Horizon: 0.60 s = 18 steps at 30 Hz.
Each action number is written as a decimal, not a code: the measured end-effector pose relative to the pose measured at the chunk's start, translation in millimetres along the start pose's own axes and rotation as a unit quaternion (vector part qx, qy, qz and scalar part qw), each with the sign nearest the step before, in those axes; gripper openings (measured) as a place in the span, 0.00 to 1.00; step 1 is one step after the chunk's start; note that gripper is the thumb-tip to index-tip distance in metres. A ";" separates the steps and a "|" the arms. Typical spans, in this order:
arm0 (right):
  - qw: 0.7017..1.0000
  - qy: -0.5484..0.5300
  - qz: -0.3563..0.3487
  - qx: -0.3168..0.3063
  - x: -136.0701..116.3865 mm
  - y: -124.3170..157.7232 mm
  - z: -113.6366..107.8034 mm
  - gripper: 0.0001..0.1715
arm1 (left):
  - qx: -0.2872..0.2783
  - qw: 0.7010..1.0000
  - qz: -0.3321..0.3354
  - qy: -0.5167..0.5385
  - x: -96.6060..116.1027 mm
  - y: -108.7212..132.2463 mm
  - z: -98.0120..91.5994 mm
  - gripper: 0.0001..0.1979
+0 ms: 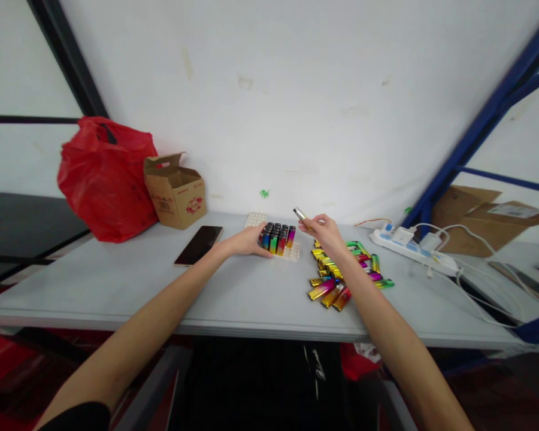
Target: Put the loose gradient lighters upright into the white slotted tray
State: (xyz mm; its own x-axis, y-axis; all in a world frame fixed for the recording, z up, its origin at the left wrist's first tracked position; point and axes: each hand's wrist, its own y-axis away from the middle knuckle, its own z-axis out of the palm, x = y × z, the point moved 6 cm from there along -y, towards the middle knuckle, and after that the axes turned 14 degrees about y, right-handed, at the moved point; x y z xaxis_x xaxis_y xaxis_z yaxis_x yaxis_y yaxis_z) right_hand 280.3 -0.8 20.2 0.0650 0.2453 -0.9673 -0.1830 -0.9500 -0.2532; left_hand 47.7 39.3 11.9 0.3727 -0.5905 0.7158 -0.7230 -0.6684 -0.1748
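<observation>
My left hand (250,240) is wrapped around the left side of a small white tray (291,251), its fingers against the lighters at that edge. Several shiny multicoloured lighters (278,239) with black tops stand upright in rows in the tray; bare slots show along its right and front. My right hand (320,230) pinches one lighter (302,215), tilted in the air just right of the tray and above it. Beneath my right forearm lies a loose pile of metallic lighters (330,293), partly hidden by the arm. A second white tray (256,219) lies behind, near the wall.
To the left are a dark phone (200,245), an open cardboard box (179,197) and a red plastic bag (108,179). A white power strip (413,251) with plugs and cables lies to the right, before folded cardboard (480,215). The wall closes off the table's back.
</observation>
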 end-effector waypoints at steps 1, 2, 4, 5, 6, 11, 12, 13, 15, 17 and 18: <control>1.000 -0.029 0.006 -0.009 -0.7 1.9 3.5 0.30 | -0.002 1.000 0.000 0.001 0.1 0.1 0.4 0.38; 0.999 -0.049 0.013 -0.018 -1.5 3.9 6.6 0.29 | -0.003 1.000 0.002 0.003 0.2 0.2 0.7 0.39; 0.997 -0.066 0.024 -0.036 -2.8 7.4 11.8 0.27 | -0.001 1.000 0.005 0.006 0.7 0.5 0.8 0.40; 0.997 -0.066 0.028 -0.043 -3.3 8.7 13.8 0.27 | 0.001 1.000 0.007 0.005 1.0 0.6 0.7 0.40; 0.996 -0.061 0.030 -0.051 -3.7 9.5 15.6 0.27 | 0.004 1.000 0.008 0.005 1.1 0.6 0.5 0.40; 0.997 -0.019 0.028 -0.063 -3.1 9.4 20.4 0.25 | 0.001 1.000 -0.003 0.000 -0.9 -0.5 1.1 0.39; 0.998 -0.009 0.024 -0.063 -3.3 9.2 20.9 0.28 | -0.002 1.000 -0.004 -0.001 -1.2 -0.7 1.4 0.39; 0.998 0.002 0.020 -0.064 -3.6 9.1 21.5 0.30 | -0.004 1.000 -0.004 -0.003 -1.4 -0.8 1.6 0.40; 0.996 0.029 0.018 -0.076 -3.3 9.5 23.6 0.33 | -0.005 1.000 -0.006 -0.006 -1.8 -0.8 1.5 0.39; 0.994 0.071 0.019 -0.080 -2.1 10.3 24.4 0.35 | -0.005 1.000 -0.004 -0.006 -1.7 -0.5 1.2 0.39; 0.992 0.101 0.012 -0.074 -2.0 10.6 24.0 0.35 | -0.006 1.000 -0.003 -0.003 -1.6 -0.4 1.1 0.39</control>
State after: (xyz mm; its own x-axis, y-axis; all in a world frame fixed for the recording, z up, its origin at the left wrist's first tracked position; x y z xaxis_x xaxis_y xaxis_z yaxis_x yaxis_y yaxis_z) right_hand 254.7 -6.7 19.0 0.2602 0.1935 -0.9460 -0.0411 -0.9766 -0.2111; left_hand 48.0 40.0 10.0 0.3804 -0.5894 0.7126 -0.7273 -0.6667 -0.1632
